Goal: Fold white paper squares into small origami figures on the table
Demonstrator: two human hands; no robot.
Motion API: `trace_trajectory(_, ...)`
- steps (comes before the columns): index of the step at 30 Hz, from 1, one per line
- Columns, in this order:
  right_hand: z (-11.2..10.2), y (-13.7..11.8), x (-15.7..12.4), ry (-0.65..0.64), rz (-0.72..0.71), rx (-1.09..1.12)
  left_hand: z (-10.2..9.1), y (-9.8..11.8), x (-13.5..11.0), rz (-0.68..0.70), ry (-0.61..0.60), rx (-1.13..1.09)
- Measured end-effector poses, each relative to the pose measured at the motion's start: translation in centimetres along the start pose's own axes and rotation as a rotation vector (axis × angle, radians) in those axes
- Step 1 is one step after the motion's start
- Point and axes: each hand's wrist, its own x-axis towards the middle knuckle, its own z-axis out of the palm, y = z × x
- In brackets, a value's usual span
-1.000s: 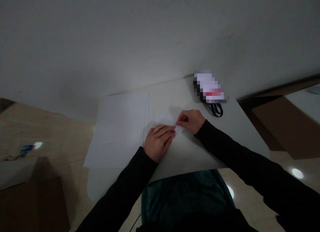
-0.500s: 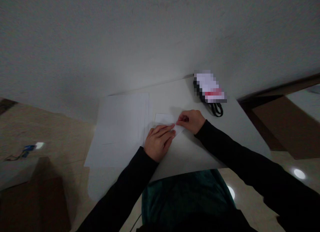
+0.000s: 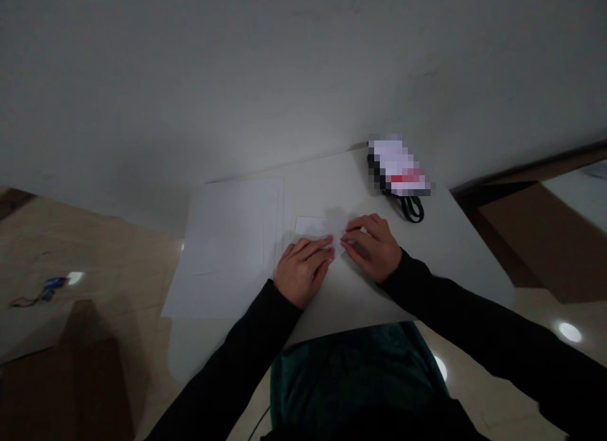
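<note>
A small piece of white folded paper (image 3: 310, 225) lies on the white table, partly hidden by both hands. My left hand (image 3: 303, 270) rests on its lower left part, palm down, fingers stretched out and pressing it flat. At the right end of the paper is my right hand (image 3: 374, 246), its fingers bent and the thumb and fingertips closing on the paper's edge. The exact grip is hard to make out in the dim light.
Several large white sheets (image 3: 227, 238) lie on the left side of the white table (image 3: 332, 308). A blurred-out item with a black strap (image 3: 411, 208) stands at the back right. Behind the table rises a grey wall (image 3: 284, 80). Brown cardboard (image 3: 545, 238) is off to the right.
My right hand has shifted slightly right and down, and its fingers have uncurled a little at the paper's right end. My left hand stays on the paper.
</note>
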Motion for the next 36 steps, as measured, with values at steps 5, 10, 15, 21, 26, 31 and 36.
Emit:
trace_trajectory(5,-0.9,-2.7,-3.4,-0.038,-0.224,-0.126,-0.1,0.0,0.1,0.012,0.003,-0.013)
trace_trajectory(10,-0.5,-3.5,-3.9,-0.114,-0.260,-0.182,-0.3,-0.1,0.2,0.024,-0.007,-0.008)
trace_trajectory(15,-0.6,-3.7,-3.7,-0.116,-0.235,-0.174,-0.4,-0.2,0.5,0.034,-0.013,-0.001)
trace_trajectory(21,-0.6,-2.9,-4.0,-0.060,-0.166,-0.220,-0.4,-0.5,0.7,0.034,-0.023,-0.024)
trace_trajectory(26,-1.4,-0.7,-3.6,-0.032,-0.128,-0.326,-0.2,-0.5,0.4,0.043,-0.015,-0.045)
trace_trajectory(31,-1.6,-1.0,-3.2,-0.061,-0.107,-0.492,-0.3,-0.8,0.4,0.064,-0.032,-0.096)
trace_trajectory(36,-0.3,-2.4,-3.6,-0.053,-0.221,-0.263,-0.9,-2.1,0.8,0.188,-0.106,-0.211)
